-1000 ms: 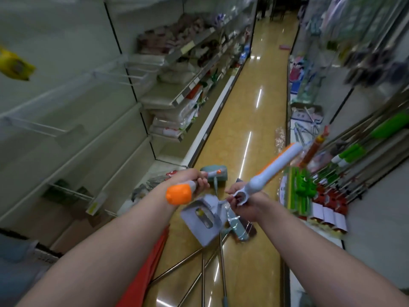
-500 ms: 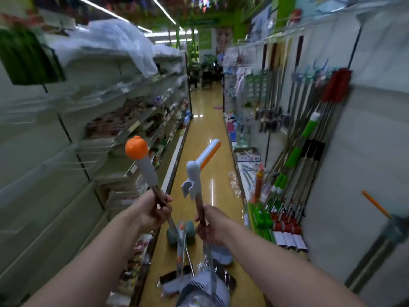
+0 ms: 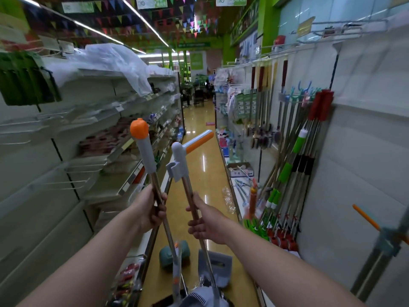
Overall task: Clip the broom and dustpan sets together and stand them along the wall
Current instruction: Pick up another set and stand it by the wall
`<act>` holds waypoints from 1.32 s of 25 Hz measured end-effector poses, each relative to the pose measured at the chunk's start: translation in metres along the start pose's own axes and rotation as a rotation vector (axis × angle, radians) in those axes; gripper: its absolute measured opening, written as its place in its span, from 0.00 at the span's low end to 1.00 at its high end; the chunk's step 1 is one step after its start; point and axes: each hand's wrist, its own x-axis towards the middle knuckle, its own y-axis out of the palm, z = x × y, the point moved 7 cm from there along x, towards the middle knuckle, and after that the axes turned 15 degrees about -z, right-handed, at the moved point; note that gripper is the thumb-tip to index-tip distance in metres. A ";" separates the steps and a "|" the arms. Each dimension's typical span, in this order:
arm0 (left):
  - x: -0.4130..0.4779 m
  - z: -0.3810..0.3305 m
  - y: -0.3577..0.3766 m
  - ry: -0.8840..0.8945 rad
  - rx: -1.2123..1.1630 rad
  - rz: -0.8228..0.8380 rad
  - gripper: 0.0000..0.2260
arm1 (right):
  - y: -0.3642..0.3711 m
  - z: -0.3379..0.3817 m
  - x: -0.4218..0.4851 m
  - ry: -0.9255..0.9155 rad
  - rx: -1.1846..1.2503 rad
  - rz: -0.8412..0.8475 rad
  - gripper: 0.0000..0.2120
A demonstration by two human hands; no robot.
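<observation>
— What does each grip hold?
— The left grip (image 3: pixel 152 210) is clenched round the orange-capped pole (image 3: pixel 145 151). The right grip (image 3: pixel 207 222) grasps the pole with the grey clip (image 3: pixel 179 166) and the orange-and-white handle. Both poles are nearly upright, close together but apart at the top.
— And the dustpan?
— The grey dustpan (image 3: pixel 219 270) is on the aisle floor (image 3: pixel 199 120) by the clip pole's lower end, near a teal block (image 3: pixel 168 258).
— Any writing?
— The hanging signs (image 3: pixel 151 2) are too blurred to read.

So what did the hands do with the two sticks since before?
Both poles swung up to stand nearly upright. The left hand slid down the orange-capped pole, the right hand down the clip-topped pole. Each hand still grips its own pole; they stay unclipped.
</observation>
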 end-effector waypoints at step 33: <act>-0.059 -0.047 -0.014 0.695 -0.088 0.180 0.12 | 0.037 -0.001 0.010 -0.646 -1.000 -0.162 0.14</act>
